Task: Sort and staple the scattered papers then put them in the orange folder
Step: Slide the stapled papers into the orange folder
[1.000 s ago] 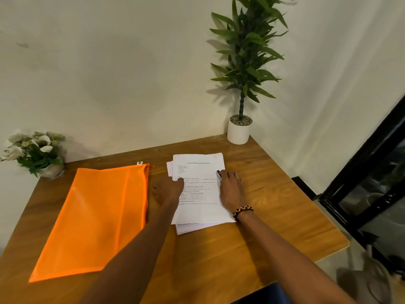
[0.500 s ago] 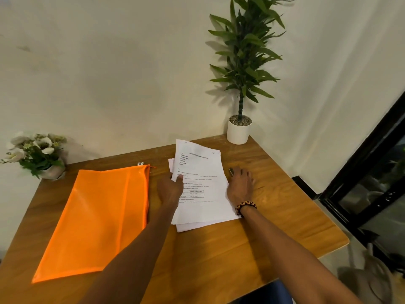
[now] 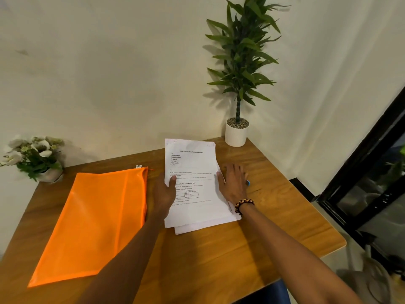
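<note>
Lifting the top sheet (image 3: 190,172) higher than half a second ago, far end now raised off the table (image 3: 274,216) and tipped toward the wall. Pinched at its left edge by the left hand (image 3: 163,194), thumb on top of the print. Right hand (image 3: 233,183) moved a bit to the right since then, now spread flat on the right edge of the paper pile (image 3: 206,224), gripping nothing that can be made out. Poking out by its little finger: a small blue thing (image 3: 248,183), mostly hidden, too little seen to name. Print on the sheet too small to read. Lower papers mostly covered, only their near corners peeking out. Orange folder (image 3: 94,224) lying flat just left of the pile, same spot as before, a small white tab (image 3: 138,166) at its far corner. Flower pot (image 3: 37,161) at the far left corner, tall plant in a white pot (image 3: 236,134) at the far right corner. Bare wood between the pile and the near edge, and to the right of the pile up to the table's right edge.
</note>
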Motion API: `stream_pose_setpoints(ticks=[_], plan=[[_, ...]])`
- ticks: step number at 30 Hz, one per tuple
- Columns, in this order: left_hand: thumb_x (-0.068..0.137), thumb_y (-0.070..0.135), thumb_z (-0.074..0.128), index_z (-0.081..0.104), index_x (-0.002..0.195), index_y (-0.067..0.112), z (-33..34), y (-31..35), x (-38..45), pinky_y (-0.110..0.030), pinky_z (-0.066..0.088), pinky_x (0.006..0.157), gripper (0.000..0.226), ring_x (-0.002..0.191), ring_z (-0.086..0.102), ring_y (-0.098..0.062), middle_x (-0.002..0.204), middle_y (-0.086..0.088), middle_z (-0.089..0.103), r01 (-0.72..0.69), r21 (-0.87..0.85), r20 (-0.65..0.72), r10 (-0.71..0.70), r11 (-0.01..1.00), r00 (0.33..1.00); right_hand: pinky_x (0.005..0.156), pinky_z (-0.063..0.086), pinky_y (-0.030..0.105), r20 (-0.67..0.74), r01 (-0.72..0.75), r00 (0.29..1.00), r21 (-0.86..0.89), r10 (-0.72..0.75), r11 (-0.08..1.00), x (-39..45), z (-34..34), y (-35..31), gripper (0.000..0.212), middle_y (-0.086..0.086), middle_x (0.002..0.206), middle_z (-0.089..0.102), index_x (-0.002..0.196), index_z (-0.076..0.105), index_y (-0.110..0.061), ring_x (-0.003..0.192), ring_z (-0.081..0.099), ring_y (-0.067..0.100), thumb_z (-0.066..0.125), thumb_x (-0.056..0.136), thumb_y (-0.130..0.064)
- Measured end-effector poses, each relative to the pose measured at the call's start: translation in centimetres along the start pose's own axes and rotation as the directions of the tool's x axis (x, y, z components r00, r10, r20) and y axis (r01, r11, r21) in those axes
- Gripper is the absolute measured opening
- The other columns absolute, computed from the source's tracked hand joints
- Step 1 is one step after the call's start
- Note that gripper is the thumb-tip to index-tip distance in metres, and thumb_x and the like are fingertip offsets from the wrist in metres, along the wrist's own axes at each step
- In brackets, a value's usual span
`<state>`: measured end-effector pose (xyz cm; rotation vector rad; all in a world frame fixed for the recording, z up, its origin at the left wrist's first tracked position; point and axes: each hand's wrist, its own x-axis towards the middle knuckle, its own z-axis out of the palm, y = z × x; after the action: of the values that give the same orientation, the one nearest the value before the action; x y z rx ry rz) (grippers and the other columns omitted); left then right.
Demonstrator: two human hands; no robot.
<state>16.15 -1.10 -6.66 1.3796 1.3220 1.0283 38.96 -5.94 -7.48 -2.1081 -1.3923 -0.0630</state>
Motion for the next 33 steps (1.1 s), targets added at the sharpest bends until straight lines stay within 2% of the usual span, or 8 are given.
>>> stream_pose_setpoints(ticks=[7, 10, 14, 19, 23, 27, 30, 33], plan=[[0.102, 0.03, 0.058, 0.049, 0.142, 0.029, -2.7, 0.3, 0.3, -0.032, 0.06, 0.073, 0.041, 0.107, 0.068, -0.021, 0.129, 0.003, 0.065, 0.065, -0.2, 0.01, -0.064, 0.978, 0.998, 0.062, 0.046, 0.009, 0.318, -0.26, 0.944, 0.572, 0.081, 0.778, 1.1, -0.9, -4.3, 0.041, -0.003, 0.103, 0.068, 0.128, 0.051, -0.011, 0.09, 0.066, 0.012, 0.071, 0.094, -0.023], [0.1, 0.022, 0.061, 0.051, 0.142, 0.028, -4.5, 0.5, 0.3, -0.035, 0.06, 0.076, 0.044, 0.11, 0.07, -0.024, 0.13, 0.0, 0.067, 0.135, -0.281, 0.174, -0.088, 0.95, 0.981, 0.085, 0.058, 0.027, 0.435, -0.371, 0.899, 0.705, 0.045, 0.605, 1.6, -0.7, -5.1, 0.038, 0.009, 0.125, 0.07, 0.126, 0.06, -0.008, 0.11, 0.068, 0.023, 0.074, 0.091, -0.014], [0.1, 0.026, 0.06, 0.045, 0.144, 0.038, -6.1, 0.2, 0.7, -0.048, 0.06, 0.087, 0.048, 0.118, 0.067, -0.029, 0.133, -0.002, 0.068, 0.316, -0.386, 0.435, -0.131, 0.867, 0.891, 0.097, 0.045, 0.03, 0.519, -0.311, 0.851, 0.619, -0.078, 0.721, 1.5, -0.1, -6.8, 0.053, 0.004, 0.137, 0.055, 0.142, 0.042, -0.009, 0.125, 0.055, 0.022, 0.068, 0.096, -0.016], [0.105, 0.03, 0.05, 0.049, 0.144, 0.03, -6.8, -0.1, 0.8, -0.054, 0.055, 0.097, 0.04, 0.116, 0.067, -0.029, 0.134, -0.005, 0.066, 0.332, -0.331, 0.337, -0.218, 0.883, 0.916, 0.099, 0.043, 0.036, 0.537, -0.242, 0.843, 0.443, -0.039, 0.863, 1.6, 0.9, -8.5, 0.052, 0.011, 0.147, 0.049, 0.148, 0.027, -0.012, 0.131, 0.052, 0.033, 0.053, 0.102, -0.015], [0.105, 0.044, 0.043, 0.052, 0.143, 0.028, -8.2, 0.3, 0.5, -0.048, 0.056, 0.097, 0.042, 0.114, 0.069, -0.024, 0.13, -0.001, 0.069, 0.232, -0.186, 0.327, -0.163, 0.955, 0.931, 0.097, 0.042, 0.033, 0.525, -0.145, 0.837, 0.479, -0.151, 0.866, 1.4, 1.0, -8.6, 0.048, 0.008, 0.141, 0.053, 0.145, 0.036, -0.014, 0.127, 0.053, 0.028, 0.055, 0.101, -0.016], [0.107, 0.052, 0.029, 0.072, 0.097, 0.021, -9.9, -0.8, 0.1, -0.039, 0.055, 0.078, 0.054, 0.086, 0.072, -0.021, 0.093, -0.001, 0.076, 0.036, 0.136, -0.051, -0.029, 0.99, 0.998, 0.08, 0.047, 0.018, 0.481, -0.149, 0.859, 0.56, -0.173, 0.815, 1.4, 0.4, -8.3, 0.043, -0.004, 0.124, 0.057, 0.137, 0.047, -0.013, 0.114, 0.058, 0.017, 0.063, 0.097, -0.014], [0.103, 0.041, 0.049, 0.069, 0.105, 0.018, -11.0, -3.6, 0.1, -0.041, 0.053, 0.081, 0.03, 0.1, 0.067, -0.028, 0.106, -0.006, 0.071, -0.037, 0.554, -0.147, 0.142, 0.831, 0.979, 0.068, 0.053, 0.013, 0.486, -0.192, 0.855, 0.62, -0.18, 0.761, 1.7, 0.0, -7.7, 0.041, -0.001, 0.122, 0.063, 0.134, 0.052, -0.014, 0.103, 0.064, 0.009, 0.067, 0.095, -0.013], [0.089, 0.059, 0.063, 0.06, 0.131, 0.017, -11.0, -4.9, -0.4, -0.049, 0.049, 0.093, 0.06, 0.122, 0.054, -0.034, 0.134, -0.013, 0.057, -0.014, 0.827, -0.091, 0.159, 0.562, 0.983, 0.071, 0.058, 0.019, 0.508, -0.244, 0.842, 0.661, -0.184, 0.71, 1.9, -0.3, -7.0, 0.043, 0.003, 0.125, 0.066, 0.133, 0.054, -0.011, 0.102, 0.066, 0.007, 0.07, 0.094, -0.011]])
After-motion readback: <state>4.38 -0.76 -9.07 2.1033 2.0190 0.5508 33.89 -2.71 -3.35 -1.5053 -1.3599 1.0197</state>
